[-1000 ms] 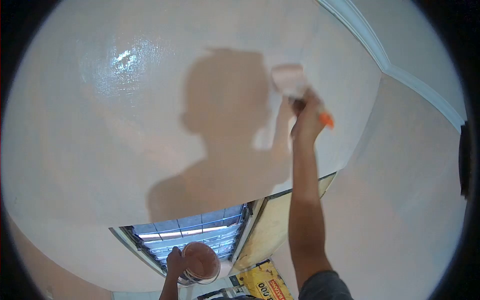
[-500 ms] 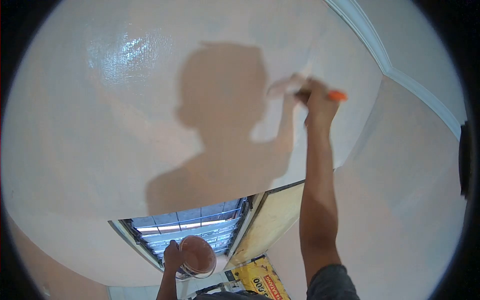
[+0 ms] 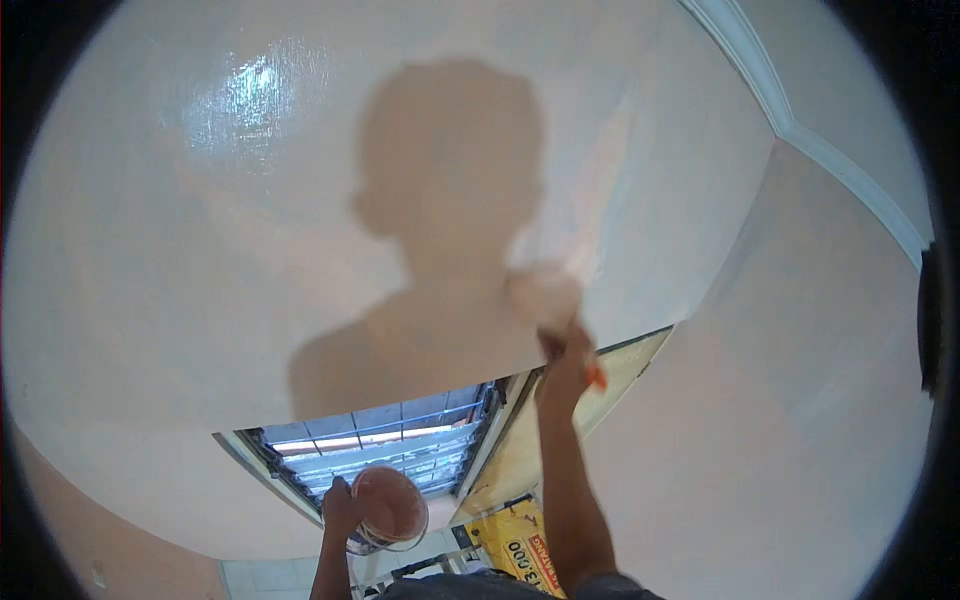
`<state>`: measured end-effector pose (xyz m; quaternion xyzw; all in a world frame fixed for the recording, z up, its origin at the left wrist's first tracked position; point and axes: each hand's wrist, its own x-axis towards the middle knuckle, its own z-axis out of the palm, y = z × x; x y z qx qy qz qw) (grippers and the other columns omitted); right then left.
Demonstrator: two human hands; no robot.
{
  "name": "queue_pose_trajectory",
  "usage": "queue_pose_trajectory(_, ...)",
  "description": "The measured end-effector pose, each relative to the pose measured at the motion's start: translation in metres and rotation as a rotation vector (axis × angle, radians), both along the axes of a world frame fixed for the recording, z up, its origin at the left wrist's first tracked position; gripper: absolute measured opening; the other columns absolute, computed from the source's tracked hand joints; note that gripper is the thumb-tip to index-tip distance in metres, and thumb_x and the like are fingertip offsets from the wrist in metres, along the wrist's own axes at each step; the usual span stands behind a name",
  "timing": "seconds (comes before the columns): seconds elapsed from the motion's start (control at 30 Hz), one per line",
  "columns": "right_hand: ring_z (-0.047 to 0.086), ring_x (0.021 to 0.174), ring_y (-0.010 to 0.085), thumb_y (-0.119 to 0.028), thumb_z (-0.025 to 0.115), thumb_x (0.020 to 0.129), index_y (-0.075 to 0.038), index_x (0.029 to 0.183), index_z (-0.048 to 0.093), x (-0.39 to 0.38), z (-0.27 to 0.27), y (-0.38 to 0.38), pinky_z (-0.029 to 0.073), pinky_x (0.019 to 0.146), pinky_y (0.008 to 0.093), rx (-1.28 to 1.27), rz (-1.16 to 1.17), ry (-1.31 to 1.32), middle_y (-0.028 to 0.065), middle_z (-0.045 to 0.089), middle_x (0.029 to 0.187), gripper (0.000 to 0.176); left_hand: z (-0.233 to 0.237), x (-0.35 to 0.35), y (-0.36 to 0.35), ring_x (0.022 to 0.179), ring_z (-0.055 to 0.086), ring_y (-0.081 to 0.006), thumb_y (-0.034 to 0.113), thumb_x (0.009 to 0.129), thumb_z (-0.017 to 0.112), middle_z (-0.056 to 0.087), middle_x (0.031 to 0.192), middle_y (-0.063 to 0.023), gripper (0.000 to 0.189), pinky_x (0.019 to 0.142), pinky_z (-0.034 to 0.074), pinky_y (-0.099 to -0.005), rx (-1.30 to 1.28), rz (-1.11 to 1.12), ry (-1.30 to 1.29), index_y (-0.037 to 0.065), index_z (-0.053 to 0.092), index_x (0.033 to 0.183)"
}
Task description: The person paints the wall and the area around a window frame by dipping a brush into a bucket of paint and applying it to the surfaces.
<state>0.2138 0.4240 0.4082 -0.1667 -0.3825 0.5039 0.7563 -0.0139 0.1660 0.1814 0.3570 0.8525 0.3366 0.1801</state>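
At the lower left my left hand (image 3: 341, 505) grips the rim of a small pinkish paint bucket (image 3: 393, 508), which is tilted so its inside shows; a thin wire handle hangs by it. My right hand (image 3: 566, 362) is raised to the lower part of the pale wall (image 3: 250, 290), closed around a paintbrush (image 3: 598, 377) with an orange handle. Motion blurs its head end, close to the wall. A wet, shiny patch (image 3: 255, 100) shows at the wall's upper left, and my shadow falls across the middle.
Below the wall are a louvred window (image 3: 370, 440) with bars and a yellowish door panel (image 3: 520, 450) beside it. A yellow printed banner (image 3: 510, 540) lies low near my body. White cornice moulding (image 3: 745, 60) runs along the upper right, and a dark object (image 3: 930, 320) stands at the far right edge.
My right hand with the paintbrush has swept down and to the left, from high on the wall to just above the door. My left hand and the bucket have barely moved.
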Motion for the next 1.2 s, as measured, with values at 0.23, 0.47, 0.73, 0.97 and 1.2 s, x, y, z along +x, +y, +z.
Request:
queue_pose_trajectory(0.23,0.065,0.089,0.0237,-0.018,0.056,0.091,0.002,0.106,0.053,0.017,-0.062,-0.024,0.057,0.077,0.0346,-0.321,-0.075,0.041,0.0144,0.062,0.100,0.025,-0.012,-0.004,0.003,0.072,0.062,-0.0414,0.041,0.066,0.076,0.062,0.074,-0.0218,0.048,0.062,0.048,-0.0481,0.049,-0.010,0.220,0.000,0.053,0.081)
queue_pose_trajectory(0.47,0.062,0.080,0.0177,-0.018,0.050,0.090,0.002,0.109,0.058,0.045,0.115,0.027,0.055,0.075,0.0329,0.032,-0.189,0.002,0.0100,0.062,0.096,0.029,0.020,0.005,-0.001,0.078,0.063,-0.0428,0.033,0.069,0.072,0.063,0.077,-0.0233,0.042,0.066,0.049,-0.0483,0.025,0.031,0.154,-0.001,0.053,0.083)
queue_pose_trajectory(0.73,0.061,0.096,0.0242,-0.015,0.056,0.093,0.006,0.115,0.050,0.025,0.272,0.020,0.053,0.089,0.0384,0.465,-0.030,0.272,0.0153,0.057,0.109,0.031,0.018,0.011,0.000,0.077,0.063,-0.0414,0.031,0.066,0.074,0.063,0.077,-0.0232,0.043,0.067,0.049,-0.0468,0.003,0.067,0.142,-0.002,0.053,0.083)
queue_pose_trajectory(0.97,0.063,0.091,0.0262,-0.008,0.052,0.090,0.011,0.113,0.047,-0.039,0.386,0.028,0.058,0.082,0.0353,0.729,0.123,0.388,0.0171,0.057,0.105,0.030,-0.020,-0.012,0.001,0.075,0.064,-0.0409,0.034,0.060,0.078,0.064,0.076,-0.0218,0.049,0.064,0.049,-0.0464,0.021,0.030,0.085,-0.002,0.054,0.083)
queue_pose_trajectory(1.2,0.061,0.083,0.0152,-0.014,0.060,0.090,0.001,0.098,0.057,-0.071,0.292,0.035,0.056,0.074,0.0314,0.503,0.007,0.240,0.0091,0.059,0.097,0.017,-0.018,-0.014,-0.002,0.073,0.064,-0.0389,0.037,0.059,0.079,0.064,0.076,-0.0214,0.050,0.063,0.049,-0.0455,-0.005,0.074,0.074,-0.001,0.055,0.082)
